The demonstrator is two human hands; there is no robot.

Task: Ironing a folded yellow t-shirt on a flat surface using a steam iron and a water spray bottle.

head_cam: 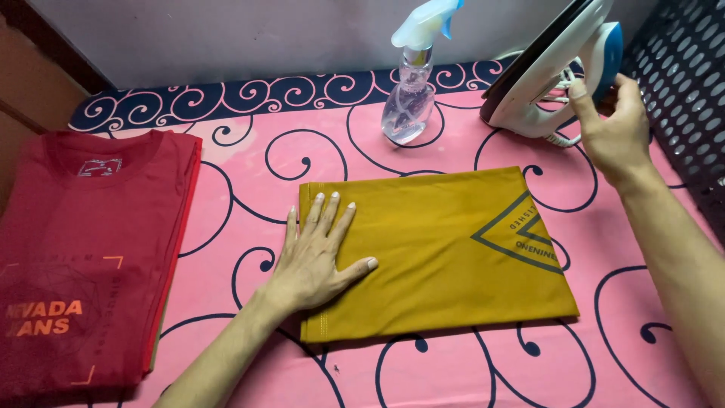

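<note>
A folded mustard-yellow shirt (445, 249) with a dark triangular print lies in the middle of the pink board (249, 174). My left hand (317, 253) rests flat on the shirt's left end, fingers spread. My right hand (615, 128) reaches to the back right and grips the handle of a white and blue iron (547, 64), which stands tilted up on its heel.
A clear spray bottle (411, 83) with a blue trigger stands behind the shirt. A folded red shirt (83, 249) lies at the left on the board. A dark perforated panel (683, 75) borders the right side, a pale wall the back.
</note>
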